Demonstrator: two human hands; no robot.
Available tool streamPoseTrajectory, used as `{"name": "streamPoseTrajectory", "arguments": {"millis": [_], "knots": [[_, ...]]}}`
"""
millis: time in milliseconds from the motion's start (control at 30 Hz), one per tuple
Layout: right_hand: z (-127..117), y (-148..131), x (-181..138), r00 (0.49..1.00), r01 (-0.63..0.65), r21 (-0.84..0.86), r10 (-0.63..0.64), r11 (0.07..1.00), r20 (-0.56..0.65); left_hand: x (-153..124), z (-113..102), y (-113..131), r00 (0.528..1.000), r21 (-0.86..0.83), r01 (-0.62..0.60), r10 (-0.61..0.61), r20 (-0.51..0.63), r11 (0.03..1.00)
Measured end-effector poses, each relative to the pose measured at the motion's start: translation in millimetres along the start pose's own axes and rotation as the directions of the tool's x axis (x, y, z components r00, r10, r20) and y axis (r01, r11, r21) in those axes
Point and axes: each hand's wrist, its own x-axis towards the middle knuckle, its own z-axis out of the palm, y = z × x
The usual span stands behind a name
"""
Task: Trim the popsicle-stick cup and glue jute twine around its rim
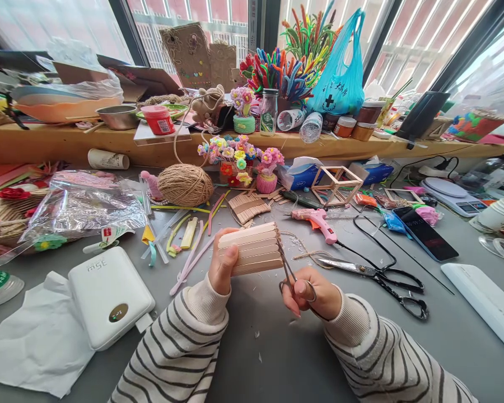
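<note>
My left hand grips the left end of a panel of popsicle sticks laid side by side, the thumb pressed on its face. My right hand has its fingers through the handle rings of small metal scissors. Their blades point up and lie against the panel's right edge; whether they cut into the wood I cannot tell. Right of that hand lie large black-handled scissors. Beyond the panel sit a bundle of popsicle sticks and a pink hot glue gun.
A ball of twine and a stick-built cube frame stand behind. On the left lies a white power bank; on the right, a phone and a white bar-shaped device. A wooden ledge runs along the back, crowded with craft supplies.
</note>
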Motion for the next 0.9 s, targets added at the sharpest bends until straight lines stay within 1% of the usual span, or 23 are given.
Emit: {"name": "streamPoseTrajectory", "arguments": {"millis": [267,433,533,633,700,833,900], "knots": [[3,1,0,0.997,-0.008,-0.032,0.005,0.999,-0.075,0,-1,3,0.999,0.011,-0.037,0.037,-0.012,0.999],[2,5,-2,0.994,-0.040,-0.053,0.034,0.998,-0.108,-1,-2,3,0.999,-0.011,-0.026,0.025,-0.042,1.000],[2,7,-2,0.991,-0.043,-0.143,0.024,0.989,-0.129,-1,-4,5,0.999,0.007,-0.023,0.023,-0.031,1.000],[1,5,-4,0.994,-0.023,-0.250,-0.005,0.968,-0.109,-1,-7,9,0.999,0.066,-0.039,0.039,-0.011,0.997],[2,4,-5,0.994,-0.033,-0.289,0.002,0.957,-0.107,-1,-7,12,0.998,0.107,-0.063,0.063,0.001,0.992],[4,-1,-6,0.979,-0.118,-0.304,0.059,0.945,-0.194,-3,-4,16,0.998,0.139,-0.068,0.067,0.010,0.988],[5,-5,-6,0.970,-0.129,-0.278,0.063,0.952,-0.237,-5,-2,17,0.998,0.151,-0.062,0.061,0.017,0.986]]}}
